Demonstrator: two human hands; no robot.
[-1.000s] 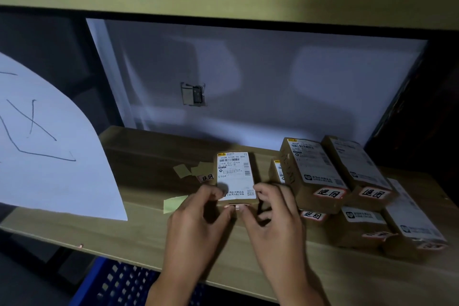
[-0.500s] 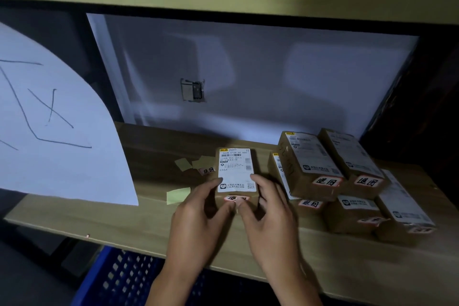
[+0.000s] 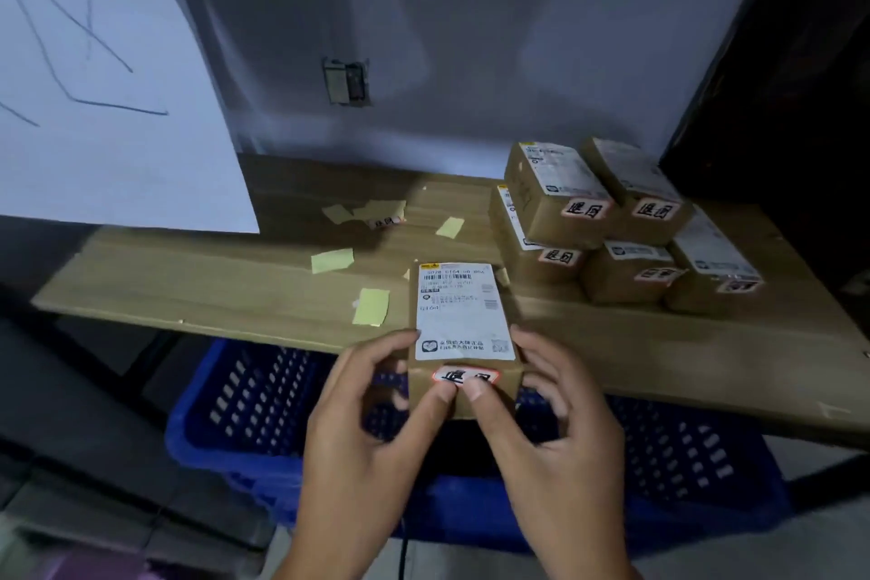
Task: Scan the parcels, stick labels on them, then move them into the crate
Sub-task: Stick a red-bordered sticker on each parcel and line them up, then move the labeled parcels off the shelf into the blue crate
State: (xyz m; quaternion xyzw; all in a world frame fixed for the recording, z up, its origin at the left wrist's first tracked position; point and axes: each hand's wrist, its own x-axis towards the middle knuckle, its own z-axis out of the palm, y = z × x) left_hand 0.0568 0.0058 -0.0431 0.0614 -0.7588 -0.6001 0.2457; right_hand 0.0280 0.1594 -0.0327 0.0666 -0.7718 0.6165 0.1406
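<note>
A: Where was the parcel at that moment?

B: Both hands held it, near the front edge of the shelf, above the blue crate. The left hand gripped its left side and the right hand its right side, fingers curled narrow around it. Both thumbs pressed on the red-edged label on its near face.

A: So the label was on?

B: It seemed so, but the thumbs covered its lower edge, so I could not tell if it lay flat.

A: What could go wrong?

B: I think three things. If an edge of the label was not pressed well, it could peel in the crate. The grip was only by fingertips, so the parcel could slip and fall hard. Also the stack at 2 o'clock from the parcel was near; a wide move of the right elbow could push it.

A: And the paper scraps?

B: They lay at 10 o'clock, apart from the hands. Small risk only.
</note>
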